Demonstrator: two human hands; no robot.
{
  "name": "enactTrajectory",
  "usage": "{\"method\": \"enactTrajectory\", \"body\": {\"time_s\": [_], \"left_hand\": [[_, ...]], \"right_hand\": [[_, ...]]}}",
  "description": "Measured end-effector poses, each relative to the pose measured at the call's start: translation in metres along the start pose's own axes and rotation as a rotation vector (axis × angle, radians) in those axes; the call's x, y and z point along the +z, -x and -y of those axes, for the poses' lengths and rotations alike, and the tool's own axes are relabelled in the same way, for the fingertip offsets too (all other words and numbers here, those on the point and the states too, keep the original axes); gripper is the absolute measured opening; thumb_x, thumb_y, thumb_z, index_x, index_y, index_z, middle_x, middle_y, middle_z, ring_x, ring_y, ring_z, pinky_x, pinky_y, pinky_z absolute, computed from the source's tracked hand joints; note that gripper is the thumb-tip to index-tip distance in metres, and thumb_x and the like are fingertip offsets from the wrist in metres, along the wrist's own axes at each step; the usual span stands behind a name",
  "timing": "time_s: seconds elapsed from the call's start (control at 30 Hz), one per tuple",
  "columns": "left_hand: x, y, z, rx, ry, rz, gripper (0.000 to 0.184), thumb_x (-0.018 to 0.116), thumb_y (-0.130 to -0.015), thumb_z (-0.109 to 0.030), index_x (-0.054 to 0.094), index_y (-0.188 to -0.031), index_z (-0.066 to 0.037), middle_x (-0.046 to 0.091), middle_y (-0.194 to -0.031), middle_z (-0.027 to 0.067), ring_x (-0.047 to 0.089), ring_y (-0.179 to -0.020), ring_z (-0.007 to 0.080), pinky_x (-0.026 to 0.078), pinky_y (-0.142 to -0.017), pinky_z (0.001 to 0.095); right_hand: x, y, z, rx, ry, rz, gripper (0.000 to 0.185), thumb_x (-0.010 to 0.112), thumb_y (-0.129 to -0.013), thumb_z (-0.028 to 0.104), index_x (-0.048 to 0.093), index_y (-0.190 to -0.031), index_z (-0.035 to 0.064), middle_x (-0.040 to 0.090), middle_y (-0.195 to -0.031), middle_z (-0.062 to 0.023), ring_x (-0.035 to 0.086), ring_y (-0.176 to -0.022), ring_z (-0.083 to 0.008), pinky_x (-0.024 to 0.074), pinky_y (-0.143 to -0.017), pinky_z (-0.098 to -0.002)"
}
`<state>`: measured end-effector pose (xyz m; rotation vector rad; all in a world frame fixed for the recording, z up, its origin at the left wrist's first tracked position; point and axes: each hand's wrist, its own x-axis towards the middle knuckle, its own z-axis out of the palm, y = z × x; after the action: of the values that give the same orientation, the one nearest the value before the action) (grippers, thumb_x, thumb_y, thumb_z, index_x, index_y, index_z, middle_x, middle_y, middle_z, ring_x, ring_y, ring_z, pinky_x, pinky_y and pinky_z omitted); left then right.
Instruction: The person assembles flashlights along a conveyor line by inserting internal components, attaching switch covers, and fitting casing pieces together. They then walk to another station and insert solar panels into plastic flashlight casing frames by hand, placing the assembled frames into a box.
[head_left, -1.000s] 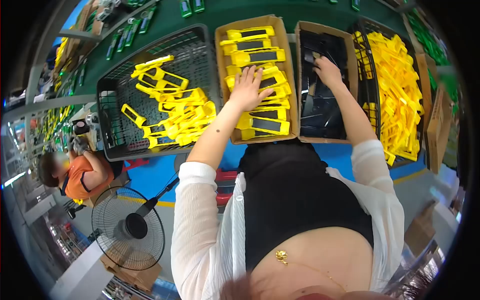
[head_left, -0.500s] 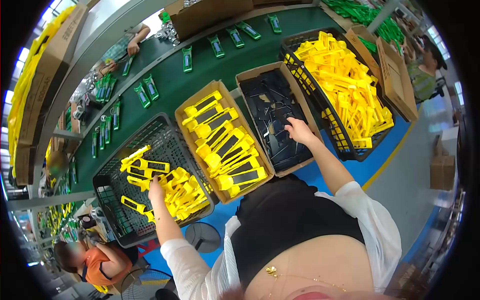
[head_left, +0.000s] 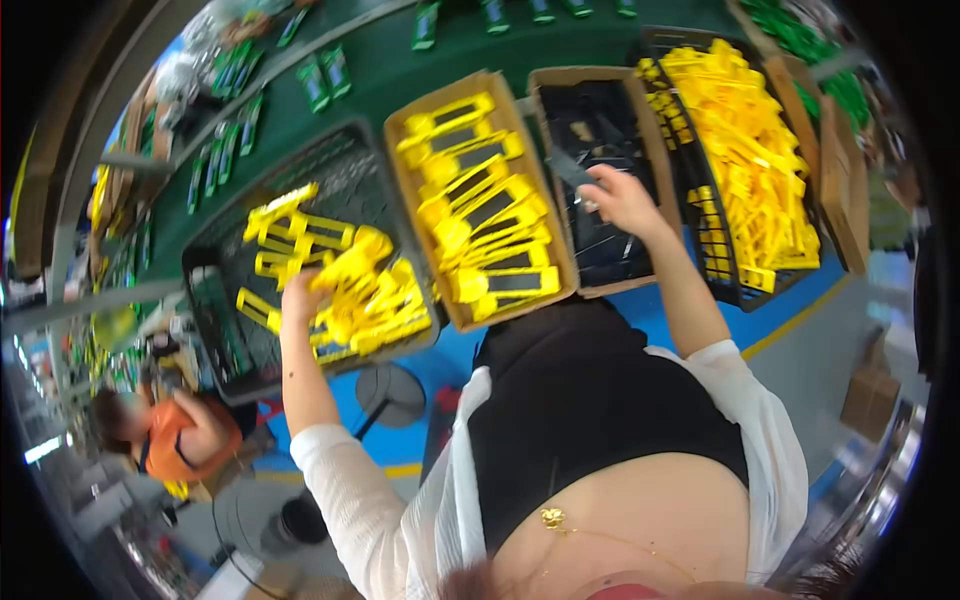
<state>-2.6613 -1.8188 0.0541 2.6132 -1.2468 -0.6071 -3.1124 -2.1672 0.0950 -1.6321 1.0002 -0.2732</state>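
My left hand [head_left: 302,296] is in the black plastic crate [head_left: 215,330], its fingers closed round a yellow plastic housing [head_left: 348,258]. More yellow housings with rectangular windows lie loose about it. My right hand [head_left: 622,202] is above a cardboard box of black flat pieces [head_left: 615,255], pinching a thin dark rectangular panel [head_left: 570,168] between thumb and fingers. Between the hands stands a cardboard box [head_left: 408,165] holding a row of yellow housings, several with dark panels in their windows. Part of my left fingers is hidden and blurred.
At the right a second black crate [head_left: 722,272] is heaped with yellow parts. Green devices [head_left: 312,82] lie on the dark green bench [head_left: 375,75] behind the boxes. A person in an orange top [head_left: 190,435] sits at the lower left, near a round stool [head_left: 392,393].
My right hand has come up from the black pieces with a dark panel. In the crate, my left hand has gripped a yellow housing and raised it slightly. The whole view has shifted.
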Motion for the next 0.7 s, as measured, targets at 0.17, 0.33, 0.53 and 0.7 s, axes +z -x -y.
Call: {"method": "enactTrajectory", "body": {"time_s": [0.17,0.33,0.53,0.7], "left_hand": [[-0.042,0.023,-0.046,-0.011,0.022,-0.195,0.027,0.059,-0.082,-0.023,0.063,-0.103,-0.006,0.063,-0.097,0.0161,0.059,-0.093,0.0336,0.046,-0.08,0.0401],[-0.056,0.032,-0.076,0.07,-0.312,-0.399,0.027,0.054,-0.078,-0.007,0.061,-0.104,-0.006,0.062,-0.101,0.0143,0.058,-0.094,0.0313,0.047,-0.076,0.0383],[-0.04,0.037,-0.108,0.168,0.007,-1.02,0.017,0.059,-0.082,-0.007,0.06,-0.099,-0.005,0.064,-0.091,0.0068,0.061,-0.078,0.0198,0.049,-0.066,0.0306],[0.011,0.041,-0.171,0.045,1.632,-0.445,0.019,0.054,-0.092,-0.026,0.055,-0.097,-0.007,0.06,-0.095,0.0074,0.057,-0.085,0.0187,0.047,-0.078,0.0333]], "right_hand": [[0.014,0.007,0.031,-0.011,0.029,0.04,0.03,0.059,-0.088,0.023,0.054,-0.107,0.0014,0.058,-0.066,-0.0031,0.052,-0.05,-0.0061,0.0374,-0.043,-0.0211],[0.029,0.007,0.051,-0.031,-0.096,0.148,0.023,0.051,-0.092,0.021,0.05,-0.105,0.002,0.059,-0.071,-0.0045,0.054,-0.048,-0.007,0.0389,-0.039,-0.0204],[0.033,-0.001,0.06,-0.059,-0.163,0.25,0.018,0.055,-0.09,0.018,0.054,-0.097,0.0016,0.058,-0.071,-0.0018,0.052,-0.048,-0.0051,0.0385,-0.041,-0.0175],[0.044,0.002,0.059,-0.061,-0.408,0.235,0.021,0.062,-0.087,0.021,0.06,-0.093,0.0008,0.059,-0.077,-0.0009,0.052,-0.062,-0.0053,0.0423,-0.056,-0.0189]]}}
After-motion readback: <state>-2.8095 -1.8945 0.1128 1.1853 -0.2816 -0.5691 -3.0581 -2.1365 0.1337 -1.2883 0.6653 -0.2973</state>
